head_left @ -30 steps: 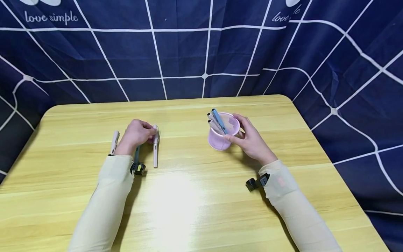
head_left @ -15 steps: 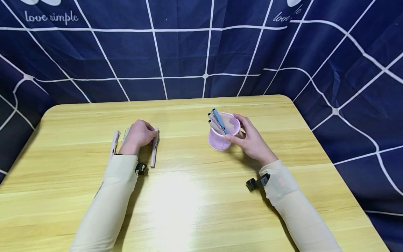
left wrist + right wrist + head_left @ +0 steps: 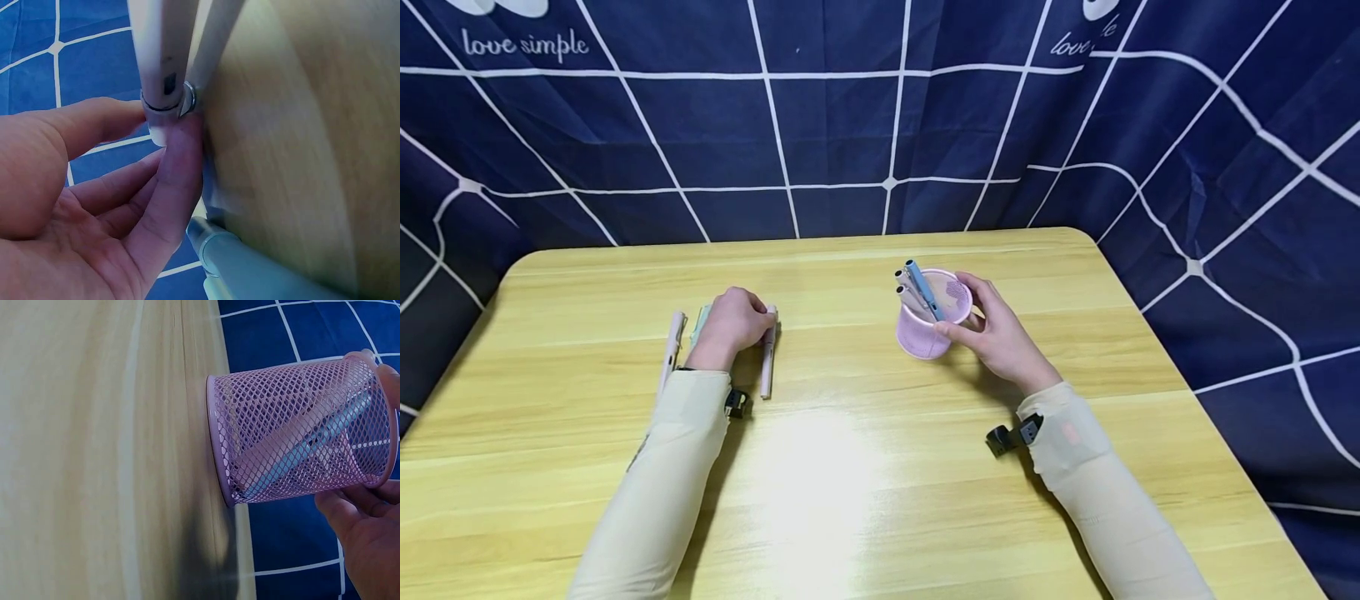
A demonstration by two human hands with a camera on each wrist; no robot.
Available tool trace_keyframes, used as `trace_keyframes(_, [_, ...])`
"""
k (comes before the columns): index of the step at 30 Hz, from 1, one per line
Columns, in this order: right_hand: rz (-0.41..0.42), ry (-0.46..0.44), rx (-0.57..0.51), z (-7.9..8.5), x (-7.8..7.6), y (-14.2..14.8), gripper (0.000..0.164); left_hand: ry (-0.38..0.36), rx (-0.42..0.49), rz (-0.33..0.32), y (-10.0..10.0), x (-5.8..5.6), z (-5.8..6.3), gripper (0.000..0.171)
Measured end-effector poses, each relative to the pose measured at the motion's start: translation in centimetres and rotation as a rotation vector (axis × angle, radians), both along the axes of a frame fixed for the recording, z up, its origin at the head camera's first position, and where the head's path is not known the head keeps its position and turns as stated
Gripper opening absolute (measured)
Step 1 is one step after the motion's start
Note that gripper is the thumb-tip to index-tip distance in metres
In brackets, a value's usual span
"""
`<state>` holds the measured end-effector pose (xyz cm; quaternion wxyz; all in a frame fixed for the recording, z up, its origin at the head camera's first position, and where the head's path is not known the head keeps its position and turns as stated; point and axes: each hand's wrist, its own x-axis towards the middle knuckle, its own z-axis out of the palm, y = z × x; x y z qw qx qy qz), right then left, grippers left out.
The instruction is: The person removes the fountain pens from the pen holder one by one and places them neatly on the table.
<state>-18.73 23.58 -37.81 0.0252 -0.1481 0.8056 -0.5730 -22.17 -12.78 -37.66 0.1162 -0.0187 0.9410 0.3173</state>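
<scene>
In the head view my left hand [image 3: 728, 323] pinches a pale pink pen [image 3: 768, 360] near its far end. The left wrist view shows thumb and fingertip on either side of that pen [image 3: 164, 56], by its metal ring and clip. My right hand [image 3: 1003, 342] grips a lilac mesh pen cup [image 3: 921, 338] by its rim, thumb in front and fingers behind. Inside the cup lean a blue pen [image 3: 924, 292] and two pale pens. The cup [image 3: 294, 434] stands upright with its base on the table in the right wrist view.
Left of the left hand lies another pale pen [image 3: 672, 346]. A light green pen [image 3: 700, 322] is partly hidden under that hand, and a teal pen [image 3: 262, 269] shows close below it. A dark blue gridded cloth [image 3: 827, 125] hangs behind the wooden table [image 3: 880, 500].
My left hand has shifted slightly right, and the pen it pinches has tilted, its near end swinging left. The green pen's end now shows beside that hand. My right hand and the cup stay put.
</scene>
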Motion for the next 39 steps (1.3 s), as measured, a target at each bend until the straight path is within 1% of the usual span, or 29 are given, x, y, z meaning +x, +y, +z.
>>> trace_keyframes(10, [0.002,0.008,0.004,0.0,0.0,0.0,0.075,-0.019,0.003,0.003,0.2,-0.1,0.1,0.026])
trace_keyframes(22, [0.006,0.009,0.000,-0.2,0.0,0.0,0.074,-0.019,-0.019,-0.017,0.0,0.1,-0.2,0.029])
trace_keyframes(30, [-0.001,0.010,0.007,-0.2,0.0,0.1,0.074,-0.016,-0.006,-0.015,0.2,0.2,-0.2,0.034])
trace_keyframes(34, [0.001,0.012,0.008,-0.3,0.0,0.1,0.074,0.003,-0.039,-0.021,0.2,0.4,0.1,0.033])
trace_keyframes(37, [0.005,0.014,0.001,-0.3,0.0,0.1,0.073,0.044,-0.072,-0.003,0.1,0.7,0.7,0.033])
trace_keyframes(39, [0.006,0.016,-0.002,-0.2,0.0,0.1,0.073,0.079,-0.075,0.013,0.3,1.0,1.3,0.036])
